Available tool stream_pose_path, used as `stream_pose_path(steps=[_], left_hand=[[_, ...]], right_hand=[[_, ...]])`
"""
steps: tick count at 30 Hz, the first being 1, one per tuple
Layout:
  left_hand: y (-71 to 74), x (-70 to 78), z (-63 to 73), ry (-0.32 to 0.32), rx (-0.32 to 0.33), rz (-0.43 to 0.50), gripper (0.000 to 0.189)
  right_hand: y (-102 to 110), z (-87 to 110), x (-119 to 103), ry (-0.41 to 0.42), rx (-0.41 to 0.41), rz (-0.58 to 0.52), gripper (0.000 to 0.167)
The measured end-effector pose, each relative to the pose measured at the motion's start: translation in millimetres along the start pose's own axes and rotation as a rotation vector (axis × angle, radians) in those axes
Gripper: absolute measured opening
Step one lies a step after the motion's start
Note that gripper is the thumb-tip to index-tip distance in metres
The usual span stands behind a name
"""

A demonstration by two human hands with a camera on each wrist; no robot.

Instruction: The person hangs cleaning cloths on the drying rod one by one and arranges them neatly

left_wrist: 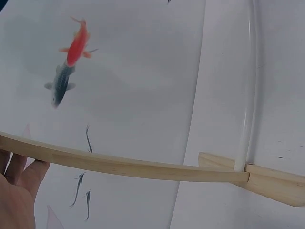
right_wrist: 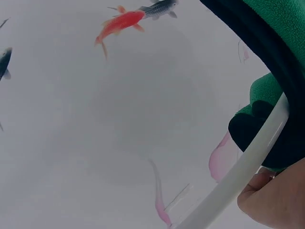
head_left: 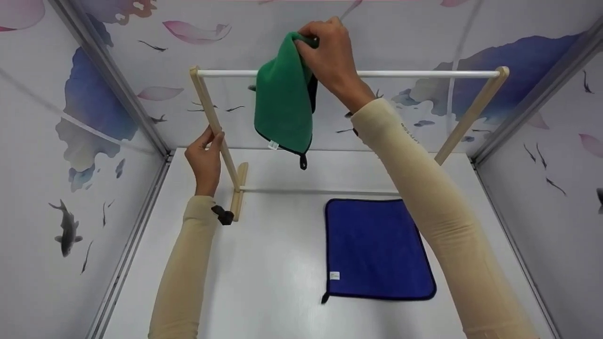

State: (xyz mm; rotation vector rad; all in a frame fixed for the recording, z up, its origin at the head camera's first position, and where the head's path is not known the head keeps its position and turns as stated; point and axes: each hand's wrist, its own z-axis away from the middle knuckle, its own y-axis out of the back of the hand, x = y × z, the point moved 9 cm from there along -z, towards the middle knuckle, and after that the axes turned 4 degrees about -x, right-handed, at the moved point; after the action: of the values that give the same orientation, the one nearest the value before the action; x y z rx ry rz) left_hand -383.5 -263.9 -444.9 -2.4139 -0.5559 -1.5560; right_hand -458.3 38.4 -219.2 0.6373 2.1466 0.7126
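Note:
My right hand pinches the upper part of a green towel with dark edging, just above the white top bar of a rack. The towel drapes in front of that bar, its black loop hanging lowest. In the right wrist view, green and dark folds of the towel lie around the bar, and part of the hand shows below them. My left hand holds the rack's left wooden post between thumb and fingers; the left wrist view has the fingers under this post.
A blue towel with black edging lies flat on the white table, partly covered by my right sleeve. The rack's right post stands behind that arm. A thin lower bar runs near the table. Printed walls enclose the sides and back.

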Motion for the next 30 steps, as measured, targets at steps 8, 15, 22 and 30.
stream_pose_path(steps=[8, 15, 22, 30], left_hand=[[1.9, 1.1, 0.8, -0.015, 0.000, -0.009, 0.036], [2.9, 1.9, 1.2, -0.013, -0.001, -0.015, 0.036], [0.7, 1.7, 1.4, -0.017, -0.012, -0.032, 0.037], [0.4, -0.3, 0.9, -0.017, -0.010, -0.006, 0.038]], right_hand=[[-0.5, 1.7, 3.0, 0.009, -0.037, 0.015, 0.024], [0.6, 0.3, 6.6, -0.045, -0.079, -0.053, 0.025], [16.2, -4.7, 1.8, -0.052, 0.054, -0.148, 0.023], [24.3, -9.2, -7.9, -0.036, 0.176, -0.269, 0.021]])
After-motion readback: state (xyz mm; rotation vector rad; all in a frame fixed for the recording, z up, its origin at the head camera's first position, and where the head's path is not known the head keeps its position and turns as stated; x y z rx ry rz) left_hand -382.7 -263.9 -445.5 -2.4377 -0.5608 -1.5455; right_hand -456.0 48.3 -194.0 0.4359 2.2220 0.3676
